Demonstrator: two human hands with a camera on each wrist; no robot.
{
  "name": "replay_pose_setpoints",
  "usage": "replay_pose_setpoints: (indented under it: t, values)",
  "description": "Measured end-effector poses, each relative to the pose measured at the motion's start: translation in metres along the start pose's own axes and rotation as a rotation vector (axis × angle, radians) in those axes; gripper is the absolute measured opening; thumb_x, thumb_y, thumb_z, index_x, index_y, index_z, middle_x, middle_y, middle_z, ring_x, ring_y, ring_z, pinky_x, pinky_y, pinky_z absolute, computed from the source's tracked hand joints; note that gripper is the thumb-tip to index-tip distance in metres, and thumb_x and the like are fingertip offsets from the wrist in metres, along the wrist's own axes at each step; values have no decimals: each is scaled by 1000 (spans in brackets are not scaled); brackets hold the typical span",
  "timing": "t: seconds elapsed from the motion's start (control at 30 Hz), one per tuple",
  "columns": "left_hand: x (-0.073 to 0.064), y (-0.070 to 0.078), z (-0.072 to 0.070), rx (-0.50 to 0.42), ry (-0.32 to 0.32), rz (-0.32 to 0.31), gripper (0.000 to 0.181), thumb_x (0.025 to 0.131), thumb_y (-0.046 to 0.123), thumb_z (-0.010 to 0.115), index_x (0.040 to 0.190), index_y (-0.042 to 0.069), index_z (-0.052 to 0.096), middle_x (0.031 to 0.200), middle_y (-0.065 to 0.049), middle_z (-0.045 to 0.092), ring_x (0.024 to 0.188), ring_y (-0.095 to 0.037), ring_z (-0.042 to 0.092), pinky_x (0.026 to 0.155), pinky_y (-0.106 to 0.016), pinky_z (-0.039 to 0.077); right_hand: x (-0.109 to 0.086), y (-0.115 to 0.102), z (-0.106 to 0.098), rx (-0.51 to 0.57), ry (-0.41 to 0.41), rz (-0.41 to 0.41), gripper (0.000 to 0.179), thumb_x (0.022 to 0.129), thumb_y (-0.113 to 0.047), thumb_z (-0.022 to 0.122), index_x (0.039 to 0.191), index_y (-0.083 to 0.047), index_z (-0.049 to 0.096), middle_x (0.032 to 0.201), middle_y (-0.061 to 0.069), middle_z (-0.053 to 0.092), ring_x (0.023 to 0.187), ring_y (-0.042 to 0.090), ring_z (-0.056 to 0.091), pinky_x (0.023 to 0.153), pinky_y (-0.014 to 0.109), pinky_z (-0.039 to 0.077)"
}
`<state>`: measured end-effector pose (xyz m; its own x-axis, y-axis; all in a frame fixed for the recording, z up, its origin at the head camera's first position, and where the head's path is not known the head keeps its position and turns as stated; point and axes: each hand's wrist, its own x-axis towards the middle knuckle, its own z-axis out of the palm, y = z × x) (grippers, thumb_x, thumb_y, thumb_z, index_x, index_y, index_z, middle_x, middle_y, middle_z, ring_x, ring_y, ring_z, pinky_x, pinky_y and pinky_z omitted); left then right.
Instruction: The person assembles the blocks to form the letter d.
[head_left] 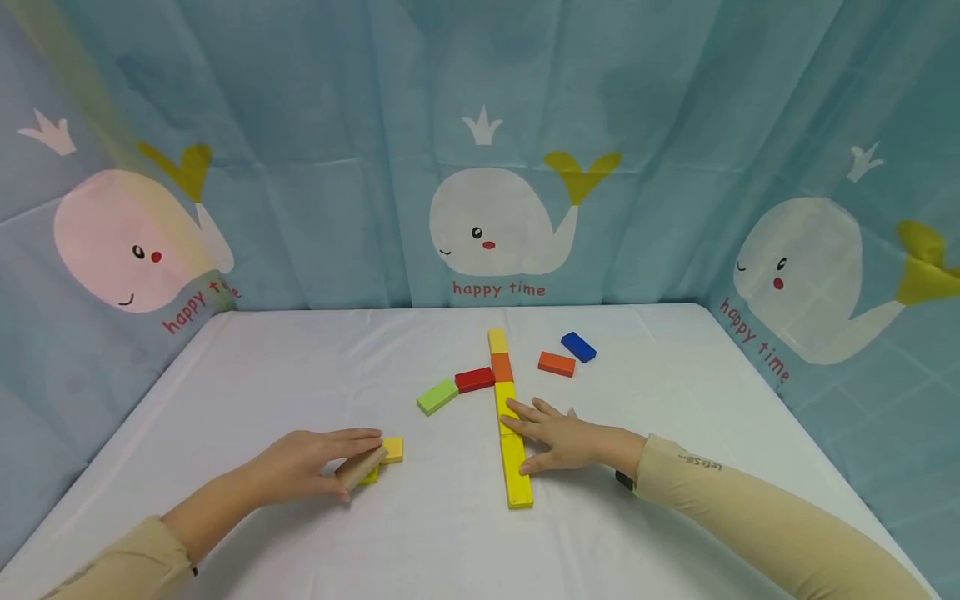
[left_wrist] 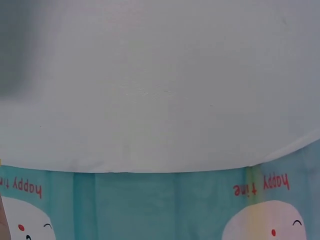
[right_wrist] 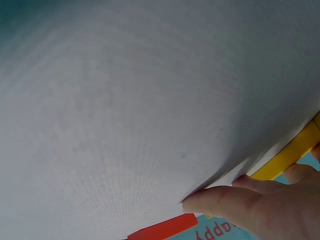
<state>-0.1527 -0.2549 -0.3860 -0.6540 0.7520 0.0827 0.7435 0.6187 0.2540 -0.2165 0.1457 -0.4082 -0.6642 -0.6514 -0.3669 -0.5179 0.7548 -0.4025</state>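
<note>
My left hand (head_left: 303, 467) pinches a tan wooden block (head_left: 362, 468) between thumb and fingers, tilted. Under and beside it are a light yellow block (head_left: 392, 450) and a brighter yellow block (head_left: 371, 476), partly hidden. My right hand (head_left: 566, 437) rests with fairly straight fingers on a yellow block (head_left: 506, 404) and beside a second yellow block (head_left: 516, 483), end to end in a column. The column continues away with an orange block (head_left: 502, 367) and a pale yellow block (head_left: 498, 341). In the right wrist view, the right hand (right_wrist: 270, 202) shows near a yellow block (right_wrist: 287, 155).
A red block (head_left: 475, 380) touches the column's left side, with a light green block (head_left: 437, 397) at its far end, angled. Right of the column lie a loose orange-red block (head_left: 557, 364) and a blue block (head_left: 578, 347). A whale-print curtain (head_left: 337, 233) borders the white table (head_left: 300, 367).
</note>
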Motion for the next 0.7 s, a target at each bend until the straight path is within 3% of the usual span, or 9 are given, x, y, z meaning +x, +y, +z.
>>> replay_pose_setpoints:
  t: [0.23, 0.47, 0.7]
  values:
    - [16, 13, 8, 13, 0, -70, 73, 79, 37, 78, 139, 4, 53, 143, -10, 51, 106, -15, 63, 78, -33, 54, 1, 0, 0, 1, 5, 3, 79, 87, -53, 64, 154, -28, 30, 163, -3, 9, 147, 38, 5, 103, 75, 9]
    - [36, 25, 20, 32, 0, -78, 71, 81, 36, 76, 140, 4, 52, 140, -13, 52, 107, -24, 64, 78, -37, 54, 1, 0, 0, 4, -1, 11, 79, 88, -52, 64, 154, -28, 30, 163, -4, 8, 147, 37, 5, 103, 75, 8]
    - [51, 34, 28, 54, 32, -70, 69, 82, 33, 77, 138, 3, 52, 137, -15, 53, 93, -25, 68, 72, -37, 55, 1, 2, 0, 3, 0, 6, 79, 88, -53, 64, 154, -28, 29, 163, -4, 8, 147, 38, 5, 103, 75, 9]
